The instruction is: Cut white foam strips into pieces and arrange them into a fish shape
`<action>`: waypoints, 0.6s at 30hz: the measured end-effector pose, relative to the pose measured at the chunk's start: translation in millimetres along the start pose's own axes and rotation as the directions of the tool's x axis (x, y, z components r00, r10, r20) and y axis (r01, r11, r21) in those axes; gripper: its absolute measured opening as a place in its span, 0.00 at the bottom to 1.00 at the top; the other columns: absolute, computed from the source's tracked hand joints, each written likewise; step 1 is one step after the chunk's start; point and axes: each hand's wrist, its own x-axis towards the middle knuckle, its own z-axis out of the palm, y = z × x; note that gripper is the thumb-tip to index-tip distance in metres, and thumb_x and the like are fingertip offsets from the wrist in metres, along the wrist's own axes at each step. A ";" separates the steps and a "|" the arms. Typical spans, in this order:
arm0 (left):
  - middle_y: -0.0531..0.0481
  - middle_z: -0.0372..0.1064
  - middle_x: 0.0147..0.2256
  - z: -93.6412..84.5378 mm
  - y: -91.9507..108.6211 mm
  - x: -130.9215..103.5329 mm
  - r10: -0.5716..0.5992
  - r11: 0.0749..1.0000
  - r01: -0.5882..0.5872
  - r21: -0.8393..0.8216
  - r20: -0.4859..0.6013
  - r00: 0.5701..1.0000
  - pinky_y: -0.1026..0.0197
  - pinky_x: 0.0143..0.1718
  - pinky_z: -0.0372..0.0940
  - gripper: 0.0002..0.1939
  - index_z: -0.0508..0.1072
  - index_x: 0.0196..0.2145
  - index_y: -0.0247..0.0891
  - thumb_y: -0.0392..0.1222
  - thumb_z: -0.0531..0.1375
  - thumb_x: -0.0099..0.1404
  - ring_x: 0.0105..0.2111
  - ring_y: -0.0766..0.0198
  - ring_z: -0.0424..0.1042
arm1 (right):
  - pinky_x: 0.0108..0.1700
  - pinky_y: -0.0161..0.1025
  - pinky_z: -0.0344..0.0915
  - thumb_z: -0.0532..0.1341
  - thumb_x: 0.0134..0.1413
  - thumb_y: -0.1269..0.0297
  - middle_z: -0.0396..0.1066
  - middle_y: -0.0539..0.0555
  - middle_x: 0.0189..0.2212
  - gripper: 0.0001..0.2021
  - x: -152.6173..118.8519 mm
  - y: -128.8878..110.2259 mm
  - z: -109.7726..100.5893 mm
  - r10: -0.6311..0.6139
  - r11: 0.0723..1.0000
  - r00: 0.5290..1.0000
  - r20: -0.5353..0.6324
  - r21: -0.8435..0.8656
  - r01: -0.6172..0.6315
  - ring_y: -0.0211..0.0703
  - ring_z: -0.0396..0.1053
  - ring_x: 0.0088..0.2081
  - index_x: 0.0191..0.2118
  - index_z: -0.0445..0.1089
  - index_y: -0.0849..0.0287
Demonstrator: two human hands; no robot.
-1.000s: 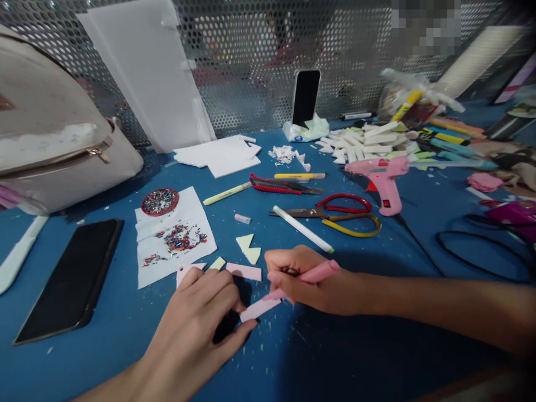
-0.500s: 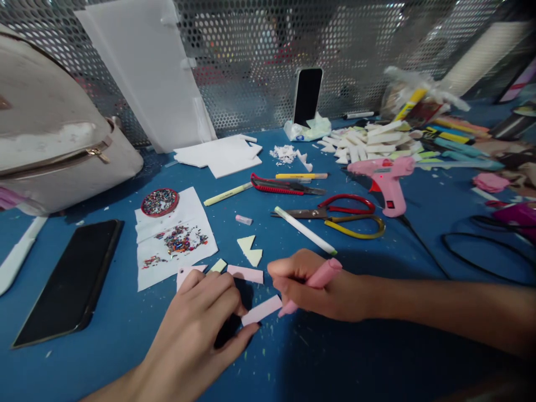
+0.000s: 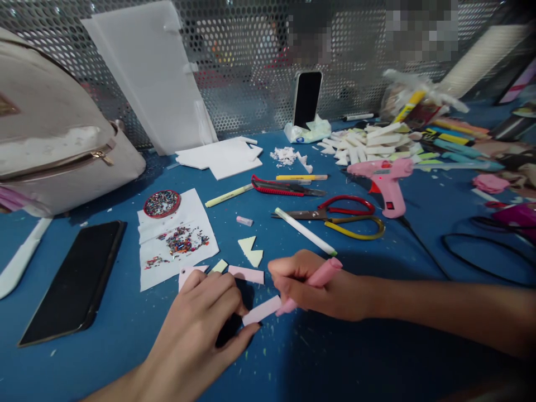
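Observation:
My left hand (image 3: 209, 318) pinches the near end of a pale pink foam strip (image 3: 262, 310) between thumb and fingers, just above the blue table. In my right hand (image 3: 310, 285) is a pink marker (image 3: 324, 272), gripped like a pen, its tip touching or very close to the strip's far end. Just beyond lie a second pink strip (image 3: 247, 274), a small pale green piece (image 3: 219, 266) and a notched pale green piece (image 3: 251, 251). A pink piece with a hole (image 3: 192, 272) is partly covered by my left fingers.
Scissors (image 3: 354, 218), a white marker (image 3: 305, 231) and a red utility knife (image 3: 278, 186) lie beyond my hands. A pink glue gun (image 3: 389, 181) with its cable stands right. Left are beads on paper (image 3: 154, 279), a phone (image 3: 71, 285) and a backpack (image 3: 75, 178).
The marker tip has shifted slightly left along the strip's far end. My left hand keeps its hold; the whole view has moved a little.

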 end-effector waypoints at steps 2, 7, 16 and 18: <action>0.56 0.65 0.30 -1.4 0.9 0.7 0.012 1.000 -0.012 0.005 0.006 1.000 0.57 0.36 0.51 0.08 0.65 0.34 0.40 0.36 0.63 0.67 0.31 0.64 0.64 | 0.26 0.31 0.51 0.59 0.65 0.54 0.58 0.45 0.22 0.18 -0.1 0.2 -0.2 0.021 0.999 0.999 -0.026 -0.040 -0.022 0.32 0.56 0.24 0.28 0.59 0.60; 0.57 0.63 0.30 -3.5 2.4 1.2 0.027 1.000 -0.027 0.003 0.005 1.000 0.58 0.36 0.50 0.09 0.65 0.33 0.40 0.35 0.63 0.66 0.30 0.65 0.64 | 0.26 0.31 0.52 0.58 0.66 0.54 0.57 0.45 0.21 0.19 0.2 0.4 -0.6 0.021 1.000 1.000 0.023 0.008 -0.021 0.32 0.57 0.24 0.27 0.57 0.59; 0.57 0.63 0.30 -1.9 1.1 0.7 0.021 1.000 -0.021 0.007 0.021 1.000 0.57 0.37 0.49 0.08 0.65 0.34 0.40 0.35 0.63 0.67 0.31 0.65 0.63 | 0.26 0.31 0.51 0.59 0.65 0.55 0.58 0.44 0.22 0.17 0.9 1.6 -0.2 0.036 0.997 0.999 0.012 -0.066 -0.035 0.32 0.56 0.24 0.28 0.58 0.59; 0.57 0.63 0.30 -2.2 0.9 0.6 0.020 1.000 -0.020 0.001 0.007 1.000 0.58 0.37 0.49 0.09 0.65 0.34 0.40 0.35 0.63 0.66 0.30 0.65 0.63 | 0.26 0.31 0.50 0.57 0.66 0.55 0.56 0.44 0.21 0.19 0.7 1.3 -0.5 0.028 0.996 0.998 0.049 -0.087 -0.024 0.32 0.55 0.24 0.27 0.56 0.59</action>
